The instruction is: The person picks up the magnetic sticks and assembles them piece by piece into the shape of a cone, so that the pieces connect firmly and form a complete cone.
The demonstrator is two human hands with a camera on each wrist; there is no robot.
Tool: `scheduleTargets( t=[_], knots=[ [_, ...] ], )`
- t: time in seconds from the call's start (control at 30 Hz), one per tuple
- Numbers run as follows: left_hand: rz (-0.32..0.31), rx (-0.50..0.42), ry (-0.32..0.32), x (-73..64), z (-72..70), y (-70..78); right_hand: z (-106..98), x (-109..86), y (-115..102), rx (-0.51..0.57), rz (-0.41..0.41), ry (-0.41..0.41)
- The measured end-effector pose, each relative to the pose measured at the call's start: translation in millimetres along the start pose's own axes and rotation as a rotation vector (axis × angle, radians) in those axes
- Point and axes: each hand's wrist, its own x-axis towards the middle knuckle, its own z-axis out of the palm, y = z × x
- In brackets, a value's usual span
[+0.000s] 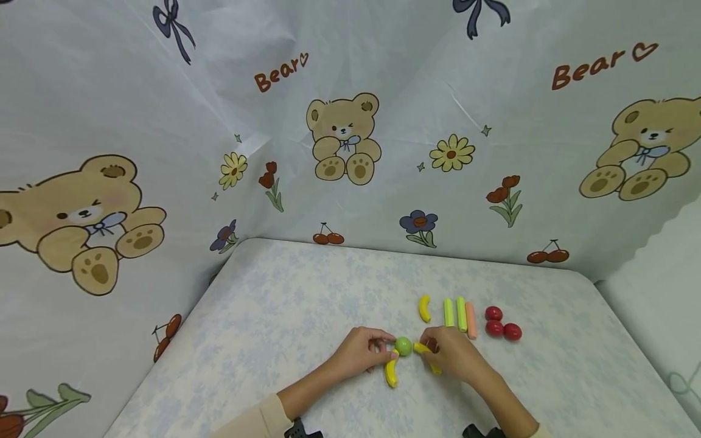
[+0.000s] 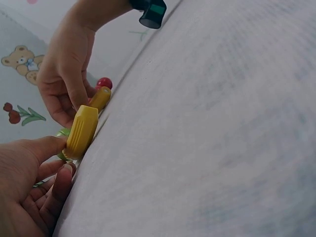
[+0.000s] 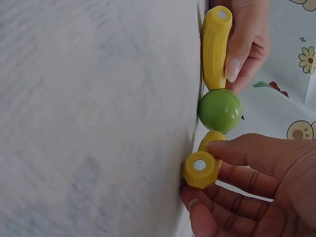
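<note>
A green toy ball (image 1: 403, 346) lies between my two hands. My left hand (image 1: 358, 353) holds a yellow toy banana (image 1: 391, 372) near its upper end, with the thumb against its side and the index finger reaching to the ball. That banana's end meets the ball in the right wrist view. On the other side, my right hand (image 1: 451, 353) pinches a second toy banana (image 3: 201, 170) between thumb and fingers. Its far end points at the ball (image 3: 220, 110), close beside it. A third banana (image 1: 424, 309) lies alone farther back.
Two light green sticks (image 1: 462, 314) and an orange stick (image 1: 471, 320) lie just beyond my right hand. Three red balls (image 1: 494, 328) sit to their right. A pale patterned cloth covers the table (image 1: 306, 292), and a bear-print sheet (image 1: 383, 201) hangs behind it.
</note>
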Motion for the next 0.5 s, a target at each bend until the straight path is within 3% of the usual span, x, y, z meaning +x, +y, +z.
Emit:
scheduleTargets(
  t=[0.33,0.5],
  knots=[
    [0.004,-0.005,0.009,-0.3,-1.7,1.7,2.8,1.6,-0.1,-0.007,-0.009,0.016],
    [0.014,-0.007,0.001,-0.4,-0.5,2.0,-6.8,-8.1,4.9,0.001,0.023,-0.027]
  ],
)
